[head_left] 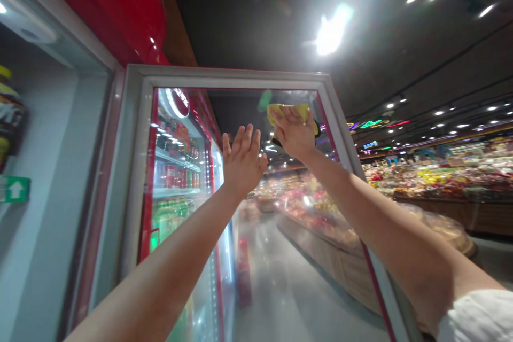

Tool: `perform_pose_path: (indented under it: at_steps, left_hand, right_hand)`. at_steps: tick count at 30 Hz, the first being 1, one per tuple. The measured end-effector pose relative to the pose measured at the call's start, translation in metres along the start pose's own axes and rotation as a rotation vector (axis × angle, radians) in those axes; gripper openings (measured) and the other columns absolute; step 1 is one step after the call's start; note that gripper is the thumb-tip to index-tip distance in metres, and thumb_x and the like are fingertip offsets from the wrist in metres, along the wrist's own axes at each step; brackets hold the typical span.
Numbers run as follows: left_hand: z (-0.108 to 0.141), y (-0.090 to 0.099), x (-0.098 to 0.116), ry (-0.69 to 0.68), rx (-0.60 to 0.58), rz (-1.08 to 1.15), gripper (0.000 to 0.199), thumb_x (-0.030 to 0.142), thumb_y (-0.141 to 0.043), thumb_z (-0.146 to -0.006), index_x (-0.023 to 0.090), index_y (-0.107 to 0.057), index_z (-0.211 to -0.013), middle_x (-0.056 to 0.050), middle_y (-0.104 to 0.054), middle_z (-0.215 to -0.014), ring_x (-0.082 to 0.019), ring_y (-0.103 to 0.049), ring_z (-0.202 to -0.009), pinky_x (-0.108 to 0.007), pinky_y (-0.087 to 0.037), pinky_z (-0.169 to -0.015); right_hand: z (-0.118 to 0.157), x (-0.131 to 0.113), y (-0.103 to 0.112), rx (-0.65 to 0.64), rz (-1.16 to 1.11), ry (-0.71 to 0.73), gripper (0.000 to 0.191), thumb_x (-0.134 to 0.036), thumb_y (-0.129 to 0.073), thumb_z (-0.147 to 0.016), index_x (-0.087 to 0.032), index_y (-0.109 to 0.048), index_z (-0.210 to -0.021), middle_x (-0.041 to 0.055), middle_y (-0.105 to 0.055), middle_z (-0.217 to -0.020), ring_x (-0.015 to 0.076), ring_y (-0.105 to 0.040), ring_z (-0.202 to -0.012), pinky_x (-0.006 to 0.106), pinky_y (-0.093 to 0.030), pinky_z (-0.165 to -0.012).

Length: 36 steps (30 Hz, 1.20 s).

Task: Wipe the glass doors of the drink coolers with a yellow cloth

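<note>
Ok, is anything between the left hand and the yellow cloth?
Nothing visible: only the glass of the fridge door lies between the open left hand and the cloth gripped in the right hand.

One left hand [243,163], one right hand [294,136] — one yellow cloth [288,111], one glass cooler door [232,77] — one white sleeve [476,318], one green arrow sign [15,189].

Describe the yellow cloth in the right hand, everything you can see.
The cloth is a soft-looking yellow fabric, bunched rather than spread flat, with some creases. Only its upper part shows; the rest is hidden under the right hand, whose fingers lie across it. It sits pressed against the glass door of a drinks cooler, high up near the door's top frame. No stains can be made out.
</note>
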<state>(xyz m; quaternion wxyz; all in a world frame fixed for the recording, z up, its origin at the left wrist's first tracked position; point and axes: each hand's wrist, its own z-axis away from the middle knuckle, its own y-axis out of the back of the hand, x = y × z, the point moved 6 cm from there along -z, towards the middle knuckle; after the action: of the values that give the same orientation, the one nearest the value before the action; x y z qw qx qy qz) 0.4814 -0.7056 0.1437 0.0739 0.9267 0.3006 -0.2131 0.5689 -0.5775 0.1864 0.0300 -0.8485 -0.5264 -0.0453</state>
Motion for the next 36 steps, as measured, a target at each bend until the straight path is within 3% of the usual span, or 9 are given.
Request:
perform_pose_path:
  at_steps: [5, 8, 12, 15, 19, 24, 29, 33, 36]
  left_hand:
    - [0.001, -0.001, 0.01, -0.032, -0.018, 0.017, 0.057, 0.033, -0.046, -0.097, 0.017, -0.044, -0.151, -0.016, -0.036, -0.163, -0.032, -0.03, -0.153, -0.06, -0.017, -0.125]
    - [0.002, 0.0, 0.011, -0.049, 0.007, 0.027, 0.056, 0.033, -0.046, -0.097, 0.016, -0.044, -0.15, -0.017, -0.038, -0.162, -0.032, -0.032, -0.152, -0.059, -0.017, -0.126]
    - [-0.004, -0.005, 0.018, -0.065, 0.014, 0.027, 0.056, 0.032, -0.046, -0.096, 0.014, -0.045, -0.149, -0.018, -0.041, -0.16, -0.032, -0.034, -0.151, -0.059, -0.016, -0.126]
    - [-0.006, -0.007, 0.02, -0.074, 0.013, 0.041, 0.055, 0.031, -0.048, -0.095, 0.014, -0.047, -0.148, -0.017, -0.042, -0.16, -0.033, -0.033, -0.151, -0.057, -0.02, -0.125]
    - [-0.003, -0.007, 0.019, -0.092, 0.012, 0.052, 0.055, 0.031, -0.048, -0.095, 0.013, -0.048, -0.147, -0.018, -0.042, -0.16, -0.032, -0.034, -0.151, -0.054, -0.024, -0.125]
    - [-0.005, -0.012, 0.026, -0.082, 0.038, 0.07, 0.057, 0.031, -0.047, -0.094, 0.015, -0.046, -0.149, -0.018, -0.042, -0.16, -0.031, -0.035, -0.151, -0.058, -0.021, -0.125]
    - [-0.008, -0.02, 0.032, -0.069, 0.061, 0.077, 0.057, 0.032, -0.049, -0.093, 0.015, -0.047, -0.147, -0.018, -0.041, -0.16, -0.033, -0.034, -0.151, -0.059, -0.021, -0.125]
    - [-0.007, -0.019, 0.032, -0.07, 0.079, 0.113, 0.057, 0.032, -0.048, -0.094, 0.017, -0.045, -0.149, -0.016, -0.041, -0.161, -0.032, -0.033, -0.152, -0.06, -0.019, -0.125]
    - [-0.007, -0.017, 0.033, -0.062, 0.098, 0.119, 0.057, 0.032, -0.047, -0.094, 0.016, -0.046, -0.149, -0.018, -0.041, -0.16, -0.033, -0.034, -0.151, -0.06, -0.018, -0.125]
  right_hand:
    - [0.021, 0.035, -0.002, 0.098, 0.018, -0.253, 0.054, -0.03, -0.035, -0.1, -0.017, -0.047, -0.151, 0.0178, -0.047, -0.156, 0.0405, -0.043, -0.142, 0.07, -0.023, -0.114]
    - [0.038, 0.018, -0.004, 0.107, 0.032, -0.214, 0.055, -0.029, -0.04, -0.098, -0.016, -0.047, -0.151, 0.0203, -0.047, -0.155, 0.0405, -0.043, -0.141, 0.068, -0.028, -0.112]
    - [0.016, 0.014, -0.003, 0.04, 0.075, -0.068, 0.054, -0.029, -0.039, -0.1, -0.023, -0.042, -0.154, 0.013, -0.044, -0.159, 0.0321, -0.04, -0.145, 0.059, -0.028, -0.117]
    - [0.005, 0.044, 0.0, 0.022, 0.102, -0.159, 0.054, -0.032, -0.036, -0.101, -0.023, -0.041, -0.155, 0.0127, -0.043, -0.16, 0.0337, -0.043, -0.143, 0.059, -0.032, -0.115]
    - [0.032, 0.062, 0.0, 0.06, 0.117, -0.329, 0.056, -0.029, -0.038, -0.097, -0.016, -0.045, -0.152, 0.0204, -0.048, -0.154, 0.0406, -0.051, -0.134, 0.062, -0.039, -0.105]
    - [0.032, 0.051, -0.003, -0.003, 0.134, -0.176, 0.056, -0.023, -0.041, -0.096, -0.017, -0.045, -0.152, 0.0166, -0.046, -0.157, 0.0352, -0.044, -0.142, 0.057, -0.036, -0.112]
    - [0.005, 0.083, 0.015, -0.112, 0.229, -0.06, 0.058, -0.008, -0.039, -0.094, -0.025, -0.049, -0.149, 0.008, -0.052, -0.154, 0.0287, -0.052, -0.135, 0.049, -0.041, -0.108]
    - [0.045, 0.103, 0.022, -0.032, 0.282, 0.034, 0.047, -0.01, -0.037, -0.099, -0.024, -0.062, -0.137, 0.0107, -0.057, -0.148, 0.0298, -0.047, -0.14, 0.057, -0.03, -0.118]
    - [0.081, 0.124, 0.018, 0.066, 0.187, -0.053, 0.048, -0.014, -0.047, -0.096, -0.023, -0.058, -0.142, 0.0082, -0.049, -0.155, 0.0288, -0.039, -0.147, 0.051, -0.036, -0.119]
